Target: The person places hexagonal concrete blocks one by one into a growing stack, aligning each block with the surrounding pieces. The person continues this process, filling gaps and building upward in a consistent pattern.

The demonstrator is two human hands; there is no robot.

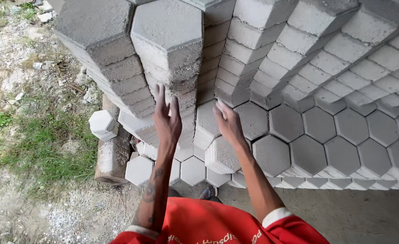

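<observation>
There were two bare hands, left hand (167,118) and right hand (229,122), one round brown wooden log (112,156), and too many grey six-sided concrete blocks (308,154) to count.

The stack of pavers (299,68) runs out of the top and right edges, so its height and width cannot be told. The left hand (167,118) and right hand (229,123) show only their backs; the palms and most fingers (159,96) press out of sight against the blocks, and whether either grips one cannot be told. A log (111,156) lies half hidden under the stack, and the red shirt (217,226) is cut by the bottom edge.
</observation>
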